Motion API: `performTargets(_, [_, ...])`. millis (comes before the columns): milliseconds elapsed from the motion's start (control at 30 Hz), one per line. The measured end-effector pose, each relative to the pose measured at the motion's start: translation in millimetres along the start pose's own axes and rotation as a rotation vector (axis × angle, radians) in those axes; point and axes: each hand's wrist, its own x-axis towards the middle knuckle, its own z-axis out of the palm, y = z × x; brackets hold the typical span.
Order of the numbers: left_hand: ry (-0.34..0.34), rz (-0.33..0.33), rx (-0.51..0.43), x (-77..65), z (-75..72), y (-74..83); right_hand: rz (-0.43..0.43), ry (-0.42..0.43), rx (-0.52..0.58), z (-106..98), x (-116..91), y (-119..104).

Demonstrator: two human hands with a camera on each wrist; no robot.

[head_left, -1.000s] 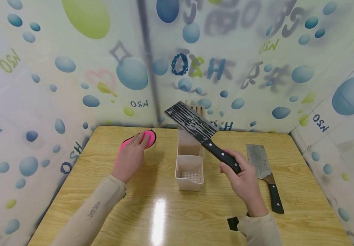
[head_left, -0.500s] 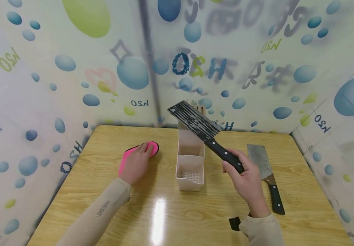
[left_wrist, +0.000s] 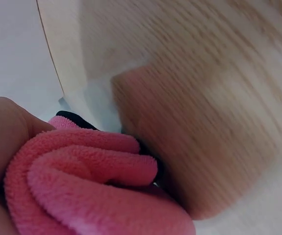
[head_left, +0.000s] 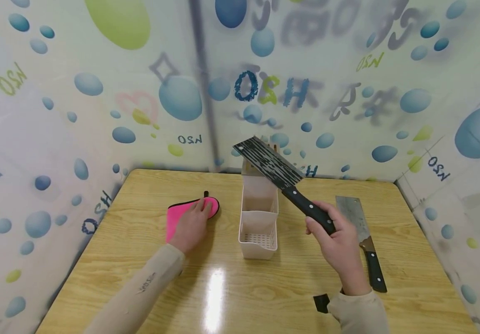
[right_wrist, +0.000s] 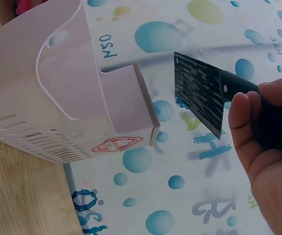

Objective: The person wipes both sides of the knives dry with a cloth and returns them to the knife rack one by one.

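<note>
My left hand (head_left: 191, 227) holds a pink cloth (head_left: 177, 217) with black edging and a small black loop, low over the left of the table. In the left wrist view the plush cloth (left_wrist: 96, 186) is bunched in folds beside the thumb. My right hand (head_left: 340, 243) grips the black riveted handle of a cleaver (head_left: 270, 162), its black-and-silver streaked blade raised and pointing up to the left. That blade overlaps the back of a pale plastic utensil holder (head_left: 258, 250) in the head view. A second cleaver (head_left: 352, 215) lies flat on the right.
The wooden table (head_left: 139, 260) ends at a patterned wall sheet (head_left: 139, 93) behind and at both sides. Brown upright pieces show behind the raised blade at the holder's back. A small black piece (head_left: 321, 303) is near the right sleeve.
My left hand has slid toward me and slightly right with the pink cloth, and its black loop now shows. My right hand and the cleaver have shifted slightly right.
</note>
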Motion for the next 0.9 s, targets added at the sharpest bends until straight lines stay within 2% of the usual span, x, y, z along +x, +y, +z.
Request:
performTargets(200, [0.025, 0.014, -0.023, -0.5, 4.4, 1.2, -0.003, 0.004, 0.029, -2.3, 1.3, -2.8])
performTargets(433, [0.010, 0.027, -0.026, -0.6, 5.2, 1.2, 0.001, 0.008, 0.016, -5.6, 4.1, -5.2])
performTargets(533, [-0.018, 0.018, -0.067, -0.4, 3.7, 0.9, -0.001, 0.008, 0.014, -7.1, 5.0, -5.6])
performTargets(700, [-0.087, -0.030, -0.178, 2.5, -5.4, 3.5, -0.005, 0.014, -0.009, -10.0, 6.6, -6.2])
performTargets(900, [-0.068, -0.021, -0.278, 6.3, -22.6, 15.5, -0.005, 0.025, -0.035, -12.7, 8.6, -7.8])
